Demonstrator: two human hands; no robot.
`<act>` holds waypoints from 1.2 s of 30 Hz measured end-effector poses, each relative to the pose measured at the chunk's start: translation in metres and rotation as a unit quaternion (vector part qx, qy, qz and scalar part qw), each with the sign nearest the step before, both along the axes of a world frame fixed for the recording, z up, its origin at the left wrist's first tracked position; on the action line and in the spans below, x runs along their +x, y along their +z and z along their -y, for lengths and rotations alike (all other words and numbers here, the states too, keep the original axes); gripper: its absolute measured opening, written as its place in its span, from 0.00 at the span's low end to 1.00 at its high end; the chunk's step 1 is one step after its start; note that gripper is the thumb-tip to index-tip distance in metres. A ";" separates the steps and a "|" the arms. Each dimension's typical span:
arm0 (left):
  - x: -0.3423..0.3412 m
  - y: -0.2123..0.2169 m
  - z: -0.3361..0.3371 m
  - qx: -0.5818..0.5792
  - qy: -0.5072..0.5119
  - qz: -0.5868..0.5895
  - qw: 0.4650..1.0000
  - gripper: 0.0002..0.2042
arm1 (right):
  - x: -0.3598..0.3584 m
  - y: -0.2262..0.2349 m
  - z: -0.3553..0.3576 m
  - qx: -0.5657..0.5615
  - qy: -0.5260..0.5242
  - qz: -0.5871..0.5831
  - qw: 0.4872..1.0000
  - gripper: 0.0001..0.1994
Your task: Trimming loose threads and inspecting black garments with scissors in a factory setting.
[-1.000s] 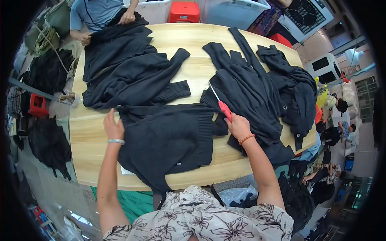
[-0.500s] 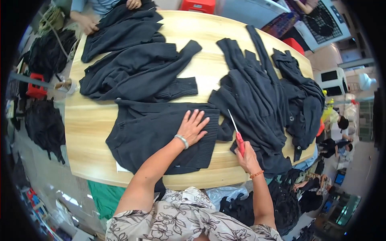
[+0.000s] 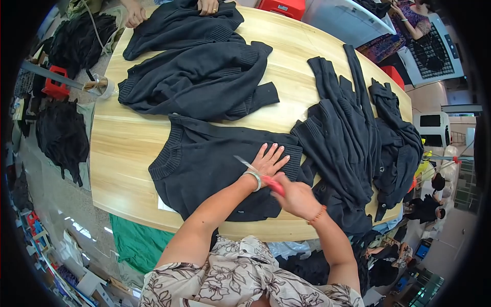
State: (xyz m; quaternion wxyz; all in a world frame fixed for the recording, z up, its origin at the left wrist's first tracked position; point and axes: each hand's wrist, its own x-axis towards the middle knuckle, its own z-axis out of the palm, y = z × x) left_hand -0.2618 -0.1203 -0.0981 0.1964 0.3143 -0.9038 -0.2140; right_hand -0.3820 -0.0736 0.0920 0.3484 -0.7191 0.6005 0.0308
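Note:
A dark knitted sweater (image 3: 215, 161) is spread on the table before me, its ribbed neckline to the left and its ribbed hem to the right. My left hand (image 3: 268, 161) lies flat on it near the hem, fingers spread. Closed round red-handled scissors (image 3: 273, 185), my right hand (image 3: 300, 197) hovers by my left wrist, slightly blurred. The scissors' pointed blades pass over that wrist and point up and left. Part of the blades is hard to make out.
Another folded dark sweater (image 3: 199, 79) lies beyond, and a co-worker's hands (image 3: 208, 6) rest on one at the far left. Heaped dark knitwear (image 3: 340, 138) covers the table's right side. A clear cup (image 3: 101, 86) stands at the left edge of the wooden table (image 3: 120, 153).
My right hand has swung left with the scissors, from beside the heaped knitwear to my left wrist. My left hand stays flat near the hem. The whole view has shifted somewhat.

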 end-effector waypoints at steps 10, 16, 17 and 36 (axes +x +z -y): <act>-0.006 0.004 -0.001 0.003 -0.002 -0.045 0.999 0.31 | 0.094 -0.021 0.041 -0.068 0.036 0.000 0.997 0.17; -0.005 0.022 0.005 0.025 -0.017 0.080 0.996 0.30 | -0.025 0.001 -0.016 -0.001 -0.071 -0.125 0.990 0.16; 0.001 0.016 0.004 0.012 0.000 0.040 0.999 0.30 | -0.035 0.005 -0.028 -0.011 -0.084 -0.090 0.992 0.15; 0.238 0.044 -0.008 0.196 0.409 -0.039 0.890 0.19 | 0.004 -0.034 -0.154 0.132 0.050 0.118 0.983 0.19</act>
